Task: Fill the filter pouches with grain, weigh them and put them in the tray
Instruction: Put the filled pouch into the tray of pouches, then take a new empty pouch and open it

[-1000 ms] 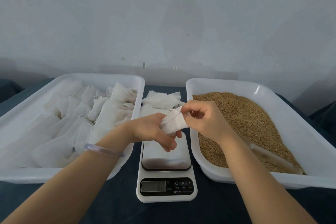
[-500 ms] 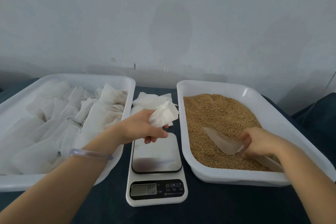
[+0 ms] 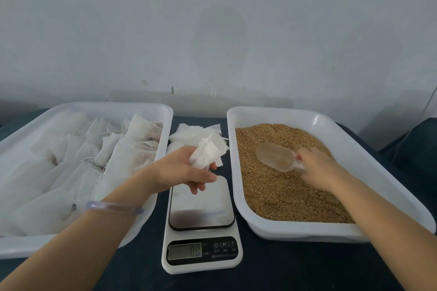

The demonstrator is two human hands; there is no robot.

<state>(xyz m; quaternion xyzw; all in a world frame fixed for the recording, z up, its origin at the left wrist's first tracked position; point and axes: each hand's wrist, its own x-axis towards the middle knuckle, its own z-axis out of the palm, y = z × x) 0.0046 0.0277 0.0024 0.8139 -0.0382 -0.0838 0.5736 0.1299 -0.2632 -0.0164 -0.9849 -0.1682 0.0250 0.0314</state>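
Observation:
My left hand (image 3: 183,169) grips a white filter pouch (image 3: 208,152) above the far end of the kitchen scale (image 3: 201,224), whose display reads 0.0. My right hand (image 3: 318,168) holds the handle of a clear plastic scoop (image 3: 274,156), which lies on the brown grain (image 3: 283,186) inside the white tray on the right (image 3: 354,149). A little grain shows in the scoop's bowl. The white tray on the left (image 3: 113,108) holds several filled pouches (image 3: 78,163).
A loose pile of empty white pouches (image 3: 189,131) lies on the dark blue tablecloth (image 3: 272,274) behind the scale, between the two trays. A pale wall rises right behind the trays.
My right hand let go of the pouch, went into the grain tray, took the scoop and moved it toward the tray's middle. My left hand kept the pouch above the scale.

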